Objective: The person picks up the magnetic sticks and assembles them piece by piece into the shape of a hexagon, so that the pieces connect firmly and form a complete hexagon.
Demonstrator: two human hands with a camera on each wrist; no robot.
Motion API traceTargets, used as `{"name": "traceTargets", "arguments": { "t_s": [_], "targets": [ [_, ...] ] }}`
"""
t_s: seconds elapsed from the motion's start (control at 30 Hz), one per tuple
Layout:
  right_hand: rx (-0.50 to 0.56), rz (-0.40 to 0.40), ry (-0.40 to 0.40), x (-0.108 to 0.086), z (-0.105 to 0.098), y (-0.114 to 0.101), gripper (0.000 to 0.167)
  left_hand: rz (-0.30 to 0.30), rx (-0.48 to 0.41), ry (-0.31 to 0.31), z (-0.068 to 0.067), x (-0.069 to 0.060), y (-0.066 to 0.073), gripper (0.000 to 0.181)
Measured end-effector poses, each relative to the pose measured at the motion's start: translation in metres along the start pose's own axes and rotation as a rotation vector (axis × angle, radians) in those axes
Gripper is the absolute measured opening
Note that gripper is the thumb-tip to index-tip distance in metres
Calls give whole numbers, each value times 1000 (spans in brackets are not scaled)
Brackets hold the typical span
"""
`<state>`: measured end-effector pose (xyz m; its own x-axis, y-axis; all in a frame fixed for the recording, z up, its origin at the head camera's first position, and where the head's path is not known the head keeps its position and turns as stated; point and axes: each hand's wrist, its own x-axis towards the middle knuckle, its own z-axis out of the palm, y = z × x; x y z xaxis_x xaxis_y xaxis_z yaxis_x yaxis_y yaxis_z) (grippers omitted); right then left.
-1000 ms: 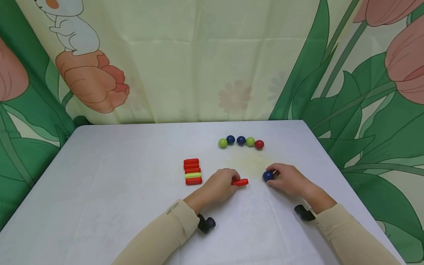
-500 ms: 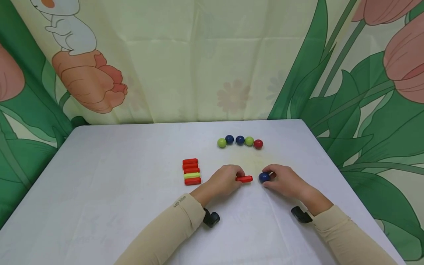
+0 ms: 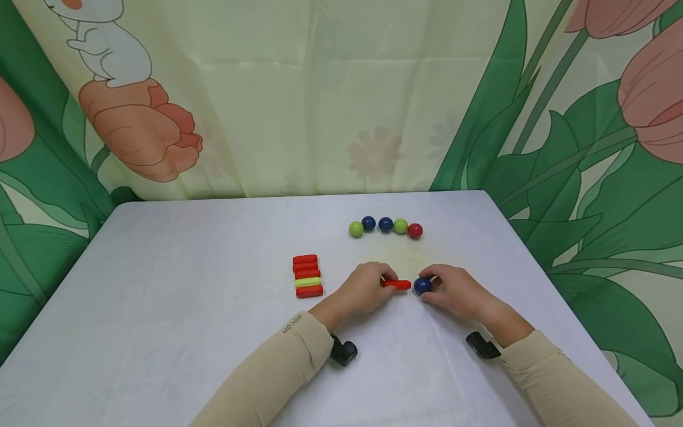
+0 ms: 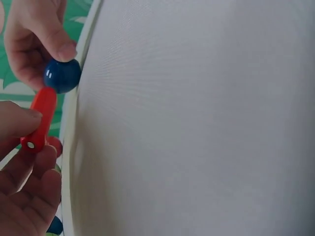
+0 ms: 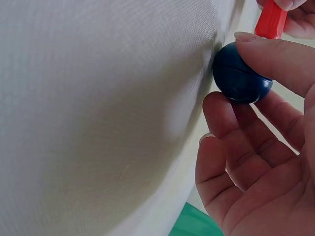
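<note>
The fingers [image 4: 44, 160] and thumb of the left hand [image 3: 365, 289] pinch a red rod [image 3: 397, 284] near its left end; those of the right hand [image 3: 453, 289] grip a dark blue ball [image 3: 423, 286]. The rod's long axis runs sideways, its free end aimed at the ball just to its right; whether they touch I cannot tell. Left of the left hand, four red rods [image 3: 305, 259] and one lime rod [image 3: 308, 282] lie side by side on the white-covered tabletop [image 3: 187, 308]. Beyond both hands sit two lime balls [image 3: 356, 229], two blue balls [image 3: 385, 225] and a red ball [image 3: 414, 231].
</note>
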<state>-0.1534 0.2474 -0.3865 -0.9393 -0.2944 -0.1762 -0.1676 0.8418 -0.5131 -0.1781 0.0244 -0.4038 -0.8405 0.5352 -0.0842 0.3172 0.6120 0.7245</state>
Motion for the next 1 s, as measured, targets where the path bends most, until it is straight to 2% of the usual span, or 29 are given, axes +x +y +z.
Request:
{"name": "traceTargets", "arguments": {
  "t_s": [0.13,0.7,0.9,1.0],
  "targets": [
    [-2,-4,-1,0,0,-1,42,2,-31,13,1,2,0,16],
    [-24,-46,-14,0,1,0,41,-4,-53,5,3,8,0,15],
    [-21,-46,-24,0,2,-2,55,-16,-53,1,3,7,0,14],
    [-15,-39,-14,0,3,-3,54,-19,-55,0,3,6,1,14]
  ]
}}
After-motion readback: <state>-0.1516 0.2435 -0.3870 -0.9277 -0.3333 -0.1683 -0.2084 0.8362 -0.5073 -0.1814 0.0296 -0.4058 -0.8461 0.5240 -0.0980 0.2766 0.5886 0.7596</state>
